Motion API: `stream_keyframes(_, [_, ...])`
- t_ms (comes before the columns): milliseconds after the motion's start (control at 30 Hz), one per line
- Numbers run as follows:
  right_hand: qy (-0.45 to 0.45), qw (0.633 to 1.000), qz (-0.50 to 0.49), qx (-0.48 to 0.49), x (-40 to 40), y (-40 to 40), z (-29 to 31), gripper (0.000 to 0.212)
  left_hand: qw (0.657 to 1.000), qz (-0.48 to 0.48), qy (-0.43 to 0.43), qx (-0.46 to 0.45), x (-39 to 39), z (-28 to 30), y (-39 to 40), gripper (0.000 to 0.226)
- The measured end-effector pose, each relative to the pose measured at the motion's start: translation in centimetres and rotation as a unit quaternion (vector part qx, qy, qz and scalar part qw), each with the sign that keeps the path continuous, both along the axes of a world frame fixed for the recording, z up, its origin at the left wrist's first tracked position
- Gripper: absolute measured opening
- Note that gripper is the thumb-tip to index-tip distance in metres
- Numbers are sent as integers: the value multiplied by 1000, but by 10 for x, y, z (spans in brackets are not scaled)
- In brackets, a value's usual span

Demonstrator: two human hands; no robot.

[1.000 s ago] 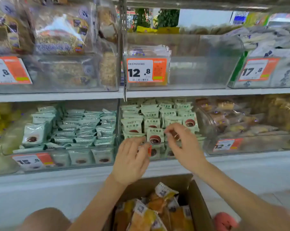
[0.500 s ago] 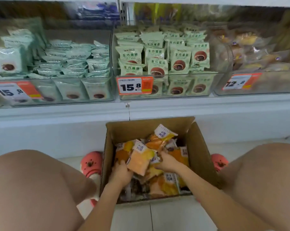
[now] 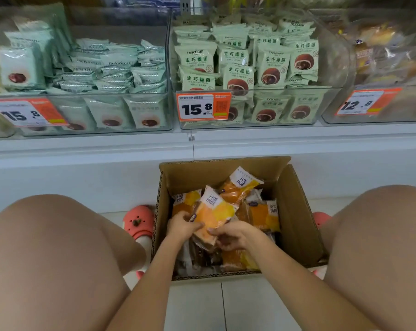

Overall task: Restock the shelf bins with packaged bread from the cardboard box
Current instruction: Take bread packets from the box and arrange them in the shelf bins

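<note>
Head | both hands' fingers [image 3: 195, 226] grasping bread packet [image 3: 214, 212] | inside cardboard box [image 3: 297, 225]

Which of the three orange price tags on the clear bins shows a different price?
The rightmost orange price tag reads 12.8; the left tag and middle tag both read 15.8.

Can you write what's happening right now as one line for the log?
stage: picking | left hand: holds orange bread packet | right hand: holds same packet | place: inside cardboard box
</note>
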State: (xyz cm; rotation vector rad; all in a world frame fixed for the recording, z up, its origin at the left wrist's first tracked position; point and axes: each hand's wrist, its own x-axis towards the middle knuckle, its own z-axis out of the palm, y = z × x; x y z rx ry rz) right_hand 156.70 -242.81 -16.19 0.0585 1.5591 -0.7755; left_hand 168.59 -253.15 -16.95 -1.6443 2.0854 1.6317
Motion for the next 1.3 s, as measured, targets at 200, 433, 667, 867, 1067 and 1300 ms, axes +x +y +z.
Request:
stream_keyframes(200, [-4, 990, -68, -123, -21, 23, 32, 50, 992, -61, 110, -19, 4, 33, -8, 39])
stream_keyframes(433, [632, 699, 262, -210, -46, 40, 132, 82, 949, -139, 82, -271, 0, 102, 2, 30])
stream_keyframes(667, [651, 591, 450, -152, -34, 18, 214, 39, 889, -221, 107, -387, -16, 195, 21, 36])
stream_keyframes(867, [688, 615, 325, -207, -75, 25, 326, 22, 840, -172, 232, -459, -25, 309, -12, 46])
stream_keyframes(1067, [740, 557, 154, -344, -122, 16, 476, 26, 775, -131, 317, -531, -57, 436, -52, 37])
stream_keyframes(1300, [829, 443, 191, -282, -148, -68, 586, 39, 707, -133, 343, -604, -104, 544, -94, 63])
